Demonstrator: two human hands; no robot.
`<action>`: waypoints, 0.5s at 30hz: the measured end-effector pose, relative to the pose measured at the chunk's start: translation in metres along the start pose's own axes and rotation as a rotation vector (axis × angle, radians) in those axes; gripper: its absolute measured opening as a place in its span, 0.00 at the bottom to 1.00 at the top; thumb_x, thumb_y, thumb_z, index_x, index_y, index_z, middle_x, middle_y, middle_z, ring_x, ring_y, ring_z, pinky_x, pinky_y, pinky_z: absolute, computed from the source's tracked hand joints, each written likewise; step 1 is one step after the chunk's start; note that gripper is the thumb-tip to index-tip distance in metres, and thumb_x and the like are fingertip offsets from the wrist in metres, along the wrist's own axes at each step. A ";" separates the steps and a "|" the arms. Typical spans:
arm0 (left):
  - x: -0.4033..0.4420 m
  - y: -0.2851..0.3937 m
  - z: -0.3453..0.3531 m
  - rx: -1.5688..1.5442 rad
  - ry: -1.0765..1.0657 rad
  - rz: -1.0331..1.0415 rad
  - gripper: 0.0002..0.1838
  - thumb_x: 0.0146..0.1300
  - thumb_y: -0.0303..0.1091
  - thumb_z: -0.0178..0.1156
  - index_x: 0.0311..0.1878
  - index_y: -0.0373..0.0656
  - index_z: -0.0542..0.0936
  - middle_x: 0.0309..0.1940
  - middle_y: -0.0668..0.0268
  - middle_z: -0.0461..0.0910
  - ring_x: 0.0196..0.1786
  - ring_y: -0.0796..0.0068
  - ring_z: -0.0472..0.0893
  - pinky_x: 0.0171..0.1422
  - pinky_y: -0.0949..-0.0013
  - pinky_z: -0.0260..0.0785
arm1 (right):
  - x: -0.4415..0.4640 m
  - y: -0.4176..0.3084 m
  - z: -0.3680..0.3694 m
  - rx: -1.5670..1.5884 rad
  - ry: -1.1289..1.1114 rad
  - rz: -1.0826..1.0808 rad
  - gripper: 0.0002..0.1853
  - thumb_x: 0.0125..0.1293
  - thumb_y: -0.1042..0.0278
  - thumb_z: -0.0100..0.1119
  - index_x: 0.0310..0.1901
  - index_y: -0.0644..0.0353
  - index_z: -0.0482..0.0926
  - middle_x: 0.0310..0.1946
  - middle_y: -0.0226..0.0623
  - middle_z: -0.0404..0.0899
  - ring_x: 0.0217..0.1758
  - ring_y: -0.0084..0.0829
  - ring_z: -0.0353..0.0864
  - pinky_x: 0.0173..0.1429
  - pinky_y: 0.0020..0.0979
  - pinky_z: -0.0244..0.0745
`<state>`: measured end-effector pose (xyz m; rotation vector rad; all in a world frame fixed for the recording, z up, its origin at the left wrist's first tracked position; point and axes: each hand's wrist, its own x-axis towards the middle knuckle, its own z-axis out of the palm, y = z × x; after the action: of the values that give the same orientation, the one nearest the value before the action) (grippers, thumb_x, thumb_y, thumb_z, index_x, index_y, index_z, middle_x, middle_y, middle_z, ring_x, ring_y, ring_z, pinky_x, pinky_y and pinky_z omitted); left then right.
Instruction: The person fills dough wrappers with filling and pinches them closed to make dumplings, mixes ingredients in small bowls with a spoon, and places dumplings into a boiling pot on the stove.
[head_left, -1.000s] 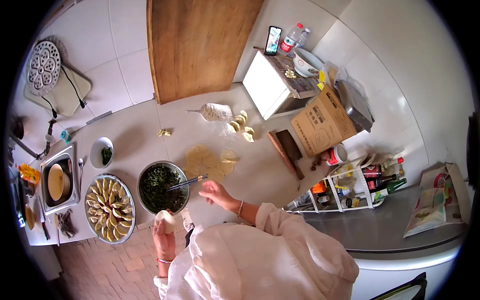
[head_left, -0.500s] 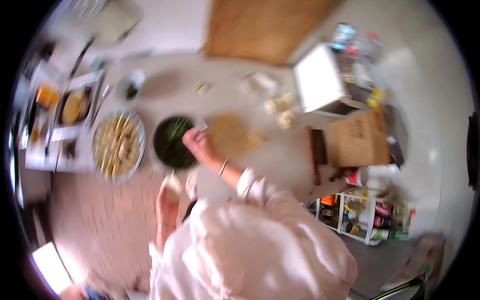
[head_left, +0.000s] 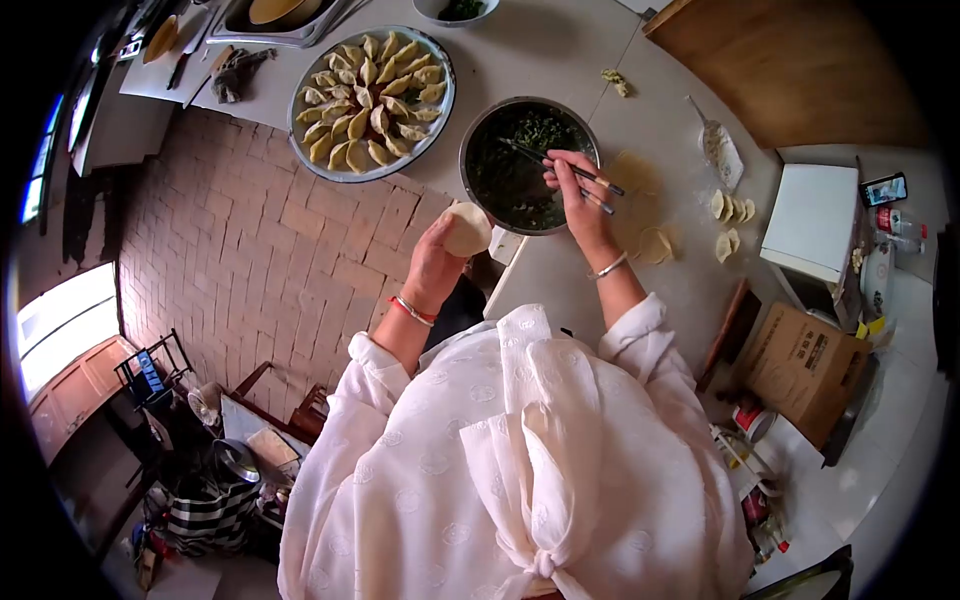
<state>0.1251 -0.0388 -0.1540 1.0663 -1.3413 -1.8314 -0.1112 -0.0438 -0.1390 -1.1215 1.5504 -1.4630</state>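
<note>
My left hand (head_left: 432, 268) is closed on a round, pale dumpling wrapper (head_left: 467, 231), just off the table's front edge and lower left of a metal bowl (head_left: 466, 160). In my right hand (head_left: 582, 205) is a pair of dark chopsticks (head_left: 604, 183), their tips reaching into the chopped green filling (head_left: 545, 128) in that bowl. Left of the bowl, a large round plate (head_left: 448, 100) carries rings of folded dumplings (head_left: 368, 72). To the right of my right hand, a few thin wrappers (head_left: 656, 246) lie on the table.
Small dough pieces (head_left: 733, 208) and a flour scoop (head_left: 719, 150) lie at the right. Behind stand a small bowl of greens (head_left: 455, 10) and a wooden board (head_left: 790, 75). A white box (head_left: 812, 215) and a cardboard carton (head_left: 805, 365) border the right side.
The view has turned, so the bowl and plate appear farther right and higher. My right hand stays at the bowl, with the chopsticks now sharp. The left hand still holds the wrapper.
</note>
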 end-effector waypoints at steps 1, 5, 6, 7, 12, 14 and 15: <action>0.003 0.001 0.000 0.021 -0.001 -0.014 0.25 0.72 0.44 0.53 0.60 0.32 0.72 0.54 0.54 0.79 0.58 0.61 0.79 0.67 0.63 0.67 | 0.002 0.003 0.005 -0.013 -0.011 -0.007 0.09 0.73 0.71 0.54 0.45 0.66 0.82 0.37 0.35 0.83 0.36 0.22 0.84 0.40 0.21 0.80; 0.013 0.001 -0.006 0.032 -0.022 -0.027 0.25 0.71 0.46 0.54 0.59 0.33 0.73 0.54 0.55 0.80 0.58 0.63 0.79 0.66 0.65 0.68 | -0.007 0.011 0.000 -0.165 -0.173 -0.076 0.08 0.72 0.74 0.53 0.44 0.66 0.82 0.37 0.34 0.83 0.35 0.23 0.84 0.41 0.23 0.80; 0.014 0.000 -0.008 0.017 -0.033 -0.013 0.25 0.71 0.47 0.54 0.59 0.33 0.73 0.54 0.55 0.80 0.57 0.63 0.79 0.65 0.65 0.69 | -0.012 0.012 -0.007 -0.216 -0.231 -0.103 0.08 0.72 0.74 0.53 0.44 0.66 0.82 0.37 0.34 0.83 0.35 0.23 0.84 0.41 0.24 0.80; 0.015 -0.001 -0.009 -0.002 -0.045 -0.007 0.25 0.71 0.47 0.54 0.59 0.33 0.73 0.54 0.55 0.80 0.57 0.63 0.80 0.65 0.65 0.69 | -0.018 0.012 -0.012 -0.197 -0.241 -0.086 0.09 0.72 0.74 0.53 0.45 0.66 0.82 0.37 0.34 0.84 0.36 0.24 0.84 0.42 0.24 0.80; 0.023 -0.009 -0.014 0.003 -0.100 -0.029 0.24 0.72 0.47 0.53 0.58 0.35 0.74 0.53 0.56 0.81 0.56 0.65 0.80 0.63 0.66 0.70 | -0.043 0.003 -0.031 0.031 -0.025 0.193 0.11 0.74 0.68 0.53 0.49 0.66 0.80 0.41 0.38 0.84 0.38 0.23 0.83 0.43 0.25 0.80; 0.024 -0.013 -0.014 0.034 -0.102 -0.053 0.24 0.72 0.47 0.53 0.58 0.35 0.74 0.53 0.56 0.81 0.56 0.65 0.80 0.63 0.67 0.70 | -0.050 0.001 -0.040 0.078 0.120 0.226 0.13 0.75 0.67 0.53 0.51 0.67 0.79 0.42 0.40 0.84 0.38 0.22 0.83 0.44 0.24 0.80; 0.024 -0.014 -0.014 0.035 -0.098 -0.061 0.24 0.72 0.48 0.53 0.58 0.35 0.74 0.53 0.56 0.81 0.56 0.65 0.80 0.63 0.67 0.70 | -0.052 0.001 -0.043 0.047 0.168 0.225 0.15 0.75 0.65 0.52 0.53 0.68 0.78 0.42 0.41 0.84 0.38 0.22 0.83 0.44 0.23 0.80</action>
<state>0.1255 -0.0616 -0.1760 1.0580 -1.4164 -1.9340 -0.1324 0.0206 -0.1385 -0.7844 1.6872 -1.4609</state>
